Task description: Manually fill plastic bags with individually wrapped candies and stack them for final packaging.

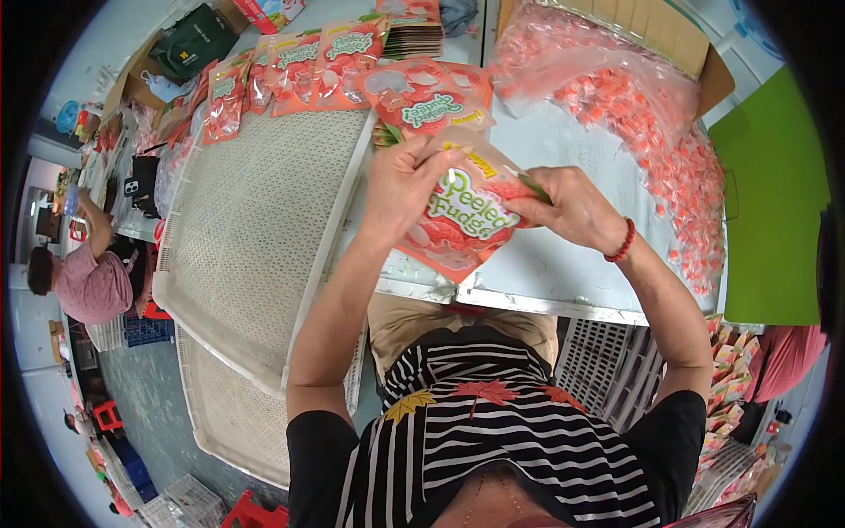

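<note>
Where the held pouch (pixel 473 209) lies: between left hand (pixel 403 187) and right hand (pixel 572 209).
Long axis: slanting down-left.
Grip: both pinching its upper part.

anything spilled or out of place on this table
Possibly the wrapped pink candies: they lie loose along the right side of the pale table, beyond the crumpled clear plastic, like a spill, though that may be deliberate. The pink pouch in both hands shows no obvious damage.
</note>
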Tool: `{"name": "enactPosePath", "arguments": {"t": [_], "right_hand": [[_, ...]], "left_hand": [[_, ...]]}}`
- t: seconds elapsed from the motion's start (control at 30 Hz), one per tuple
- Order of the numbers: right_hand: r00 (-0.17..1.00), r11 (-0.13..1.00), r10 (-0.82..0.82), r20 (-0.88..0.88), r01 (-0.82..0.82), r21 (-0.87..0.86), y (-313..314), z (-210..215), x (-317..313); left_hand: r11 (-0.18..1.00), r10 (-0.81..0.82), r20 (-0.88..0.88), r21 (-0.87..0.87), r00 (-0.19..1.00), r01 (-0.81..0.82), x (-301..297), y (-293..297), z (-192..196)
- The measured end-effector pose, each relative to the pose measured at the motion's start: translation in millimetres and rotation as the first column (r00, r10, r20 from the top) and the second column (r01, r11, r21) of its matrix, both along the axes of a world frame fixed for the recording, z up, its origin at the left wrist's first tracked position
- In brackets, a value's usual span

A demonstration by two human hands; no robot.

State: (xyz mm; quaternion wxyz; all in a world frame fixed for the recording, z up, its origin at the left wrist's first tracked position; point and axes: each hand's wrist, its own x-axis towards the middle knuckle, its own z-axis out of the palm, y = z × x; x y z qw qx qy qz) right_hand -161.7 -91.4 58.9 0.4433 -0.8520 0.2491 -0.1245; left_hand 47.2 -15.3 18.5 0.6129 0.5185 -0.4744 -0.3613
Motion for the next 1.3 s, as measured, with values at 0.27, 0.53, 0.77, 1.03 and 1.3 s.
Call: {"name": "enactPosePath", "arguments": {"t": [0.27,0.53,0.77,1.03,1.3], "right_hand": [[0.996,0.927,0.013,-0.086,0.020,0.375,-3,14,37],[0.907,0.830,-0.222,0.357,-0.017,0.558,-32,11,61],[0.839,0.779,-0.300,0.453,-0.058,0.625,-18,11,58],[0.926,0.963,-0.268,0.265,0.244,0.117,-43,6,32],[0.998,0.991,-0.032,0.049,0.038,-0.127,-25,25,67]], "left_hand": [[0.998,-0.005,-0.152,0.068,0.988,0.015,45,4,7],[0.771,0.618,-0.079,-0.131,0.782,-0.623,70,48,-62],[0.976,0.023,-0.727,0.166,0.686,0.143,32,50,-60],[0.996,0.052,-0.449,0.084,0.892,-0.016,37,46,-64],[0.911,0.340,0.390,0.088,0.856,-0.402,45,69,-86]]}}
